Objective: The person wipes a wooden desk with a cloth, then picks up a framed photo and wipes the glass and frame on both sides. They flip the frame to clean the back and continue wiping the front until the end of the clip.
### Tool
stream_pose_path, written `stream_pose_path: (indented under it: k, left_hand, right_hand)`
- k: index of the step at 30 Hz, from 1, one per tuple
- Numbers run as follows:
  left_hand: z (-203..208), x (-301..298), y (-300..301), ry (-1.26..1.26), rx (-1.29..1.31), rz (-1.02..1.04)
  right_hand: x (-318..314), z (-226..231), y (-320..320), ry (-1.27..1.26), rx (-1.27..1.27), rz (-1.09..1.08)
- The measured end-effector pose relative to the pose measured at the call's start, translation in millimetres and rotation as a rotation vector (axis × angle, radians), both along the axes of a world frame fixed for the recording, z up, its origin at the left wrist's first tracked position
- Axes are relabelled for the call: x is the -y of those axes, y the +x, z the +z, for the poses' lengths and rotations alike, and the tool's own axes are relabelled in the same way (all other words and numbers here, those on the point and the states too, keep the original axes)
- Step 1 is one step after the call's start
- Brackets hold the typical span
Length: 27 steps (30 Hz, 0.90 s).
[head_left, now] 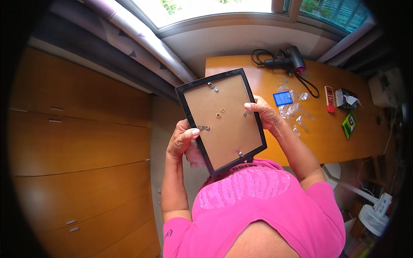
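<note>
A black picture frame (230,146) is held up before my chest, its brown backing board facing me. Metal turn clips sit along its four sides, and two small brass-coloured pieces show near the board's middle. My left hand (180,138) grips the left edge, with the thumb on the clip there. On the opposite edge my right hand (263,112) has its thumb beside the right clip. The fingers of both hands go behind the frame and are partly hidden. Something pale pink and translucent (195,155) shows below my left hand; I cannot make out what it is.
On the wooden table (284,148) lie a black hair dryer (286,60), a blue card (282,99), crumpled clear plastic (294,111), a red device (330,99) and a green packet (349,124). Wooden drawers (81,146) stand at the left. A white fan (374,217) is at the lower right.
</note>
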<state>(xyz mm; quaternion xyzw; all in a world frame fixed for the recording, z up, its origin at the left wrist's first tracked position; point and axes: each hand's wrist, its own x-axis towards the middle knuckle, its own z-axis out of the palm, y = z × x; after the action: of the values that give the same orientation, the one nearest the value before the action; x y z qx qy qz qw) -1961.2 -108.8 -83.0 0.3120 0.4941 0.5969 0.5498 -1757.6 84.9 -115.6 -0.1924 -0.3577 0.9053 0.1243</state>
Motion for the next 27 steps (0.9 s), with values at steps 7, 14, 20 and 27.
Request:
stream_pose_path:
  k: [7, 14, 20, 27]
  left_hand:
    - [-1.4, -6.3, 1.7, -0.036, -0.016, -0.003]
    - [-11.9, 6.4, -22.0, -0.194, -0.195, 0.094]
    - [8.9, 27.3, -16.1, -0.203, -0.252, 0.350]
    - [22.4, -5.6, 25.0, -0.189, -1.139, 0.644]
  right_hand:
    - [1.8, -3.4, 4.6, -0.076, -0.056, -0.096]
    - [-3.1, -4.1, 10.7, -0.038, -0.032, -0.363]
    - [-6.3, -5.4, 15.3, -0.022, -0.016, -0.494]
    - [14.4, 2.3, 6.0, 0.136, -0.034, -0.640]
